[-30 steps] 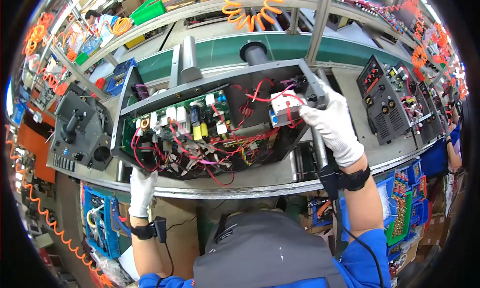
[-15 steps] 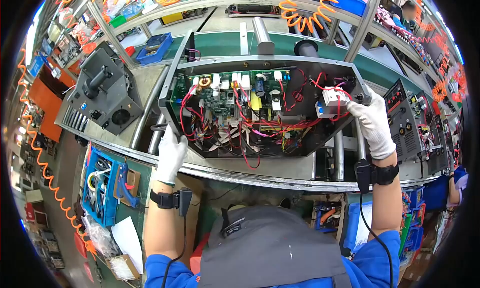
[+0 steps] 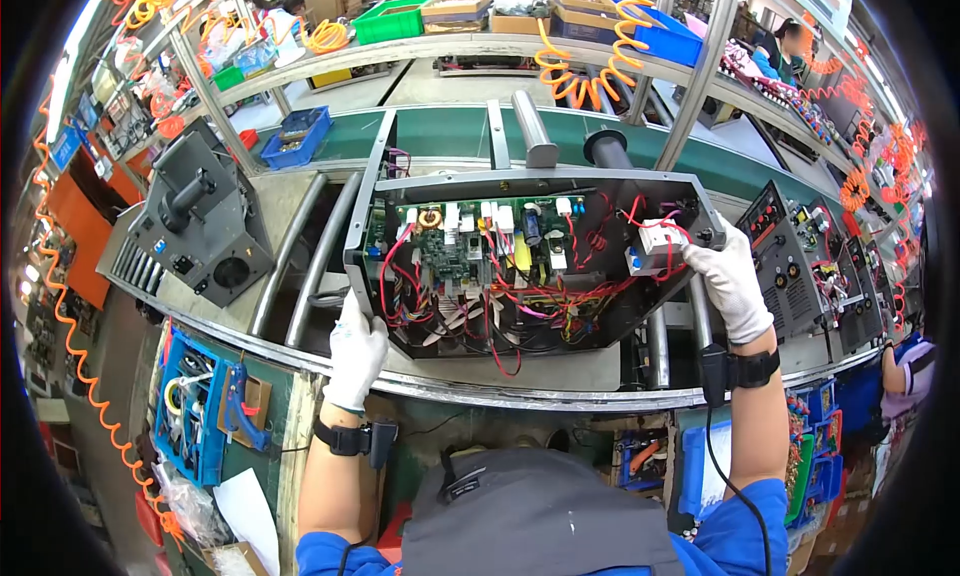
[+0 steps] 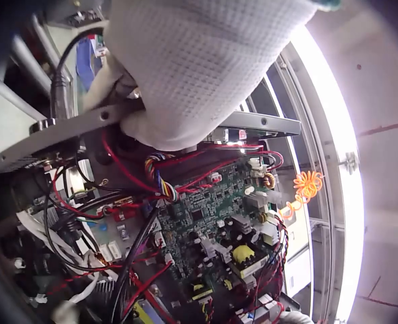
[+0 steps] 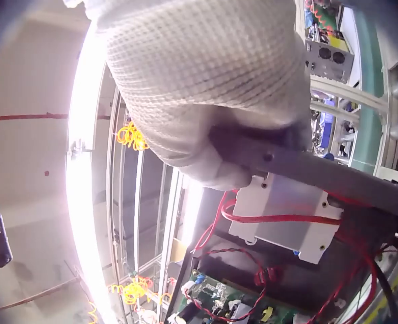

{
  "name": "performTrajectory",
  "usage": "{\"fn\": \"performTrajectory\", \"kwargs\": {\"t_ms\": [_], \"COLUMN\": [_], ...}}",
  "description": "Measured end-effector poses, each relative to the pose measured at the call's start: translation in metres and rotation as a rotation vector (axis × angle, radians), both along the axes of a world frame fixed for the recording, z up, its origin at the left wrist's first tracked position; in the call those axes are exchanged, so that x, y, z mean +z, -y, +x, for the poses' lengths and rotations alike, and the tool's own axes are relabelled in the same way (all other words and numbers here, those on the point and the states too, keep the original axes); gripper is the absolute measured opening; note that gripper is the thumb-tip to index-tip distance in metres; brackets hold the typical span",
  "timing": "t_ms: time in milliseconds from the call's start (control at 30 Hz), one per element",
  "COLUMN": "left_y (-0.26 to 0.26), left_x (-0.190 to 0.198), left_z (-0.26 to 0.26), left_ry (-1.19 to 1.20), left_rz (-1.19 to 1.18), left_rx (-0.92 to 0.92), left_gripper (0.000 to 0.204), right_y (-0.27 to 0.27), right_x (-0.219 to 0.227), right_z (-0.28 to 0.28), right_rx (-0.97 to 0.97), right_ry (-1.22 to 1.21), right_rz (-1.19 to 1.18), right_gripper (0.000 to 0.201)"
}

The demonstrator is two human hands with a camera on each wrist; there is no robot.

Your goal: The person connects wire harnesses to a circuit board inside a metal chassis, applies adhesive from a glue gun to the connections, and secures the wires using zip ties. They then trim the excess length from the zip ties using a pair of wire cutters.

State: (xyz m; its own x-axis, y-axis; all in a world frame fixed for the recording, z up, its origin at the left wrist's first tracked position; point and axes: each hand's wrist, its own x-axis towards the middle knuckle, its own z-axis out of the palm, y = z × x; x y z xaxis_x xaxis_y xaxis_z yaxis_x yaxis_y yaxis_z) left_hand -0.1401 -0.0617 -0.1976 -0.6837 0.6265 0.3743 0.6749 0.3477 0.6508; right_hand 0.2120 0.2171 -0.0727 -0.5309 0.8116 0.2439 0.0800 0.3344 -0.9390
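Observation:
A dark grey metal chassis (image 3: 600, 180), open toward the person, holds a green circuit board (image 3: 450, 244) and many red wires. The white-gloved left hand (image 3: 356, 361) grips its lower left edge; in the left wrist view, the left hand (image 4: 192, 67) has its thumb over the frame rail (image 4: 70, 131). At the upper right corner, the gloved right hand (image 3: 735, 286) grips the frame beside a white block (image 3: 660, 240). The right wrist view shows the right hand (image 5: 212, 88) curled round the rail (image 5: 320, 170), close to the white block (image 5: 283, 214).
Another grey unit (image 3: 205, 221) stands at the left, and an opened unit (image 3: 790, 261) at the right. Metal rollers (image 3: 322, 266) lie beside the chassis. A blue tool tray (image 3: 190, 406) is at lower left. An upright post (image 3: 694, 86) rises behind.
The chassis, held in both hands, has moved right along the line and is turned more level than a second ago. Both hands keep their grip.

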Motion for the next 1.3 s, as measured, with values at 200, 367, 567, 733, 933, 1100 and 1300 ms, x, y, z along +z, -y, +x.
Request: {"fn": "performTrajectory", "kwargs": {"t_ms": [200, 367, 567, 733, 933, 1100, 1300], "left_y": [-0.002, 0.004, 0.003, 0.0, 0.009, 0.008, 0.006], "left_x": [0.014, -0.022, -0.009, -0.009, -0.033, 0.005, -0.013], "left_z": [0.015, -0.012, -0.002, -0.003, -0.051, -0.014, -0.028], "left_ry": [0.071, -0.025, 0.135, 0.124, 0.099, -0.131, -0.291], "left_rz": [-0.178, -0.115, -0.072, -0.086, -0.23, -0.249, -0.352], "left_rx": [0.097, 0.006, -0.037, 0.007, -0.005, -0.067, -0.027], "left_gripper": [0.057, 0.054, 0.046, 0.048, 0.044, 0.036, 0.039], "right_y": [0.013, -0.001, -0.009, -0.005, 0.016, 0.076, 0.108], "right_x": [0.0, 0.0, -0.01, -0.014, -0.031, -0.104, -0.234], "right_z": [0.003, 0.007, 0.011, 0.009, 0.011, 0.088, 0.322], "right_rx": [-0.073, 0.012, 0.033, 0.117, 0.204, 0.03, -0.86], "right_ry": [-0.052, -0.067, -0.14, -0.33, -0.399, 0.205, 0.51], "right_rz": [0.003, -0.012, -0.075, -0.19, -0.207, -0.063, -0.524], "right_gripper": [0.05, 0.069, 0.071, 0.073, 0.095, 0.101, 0.031]}}
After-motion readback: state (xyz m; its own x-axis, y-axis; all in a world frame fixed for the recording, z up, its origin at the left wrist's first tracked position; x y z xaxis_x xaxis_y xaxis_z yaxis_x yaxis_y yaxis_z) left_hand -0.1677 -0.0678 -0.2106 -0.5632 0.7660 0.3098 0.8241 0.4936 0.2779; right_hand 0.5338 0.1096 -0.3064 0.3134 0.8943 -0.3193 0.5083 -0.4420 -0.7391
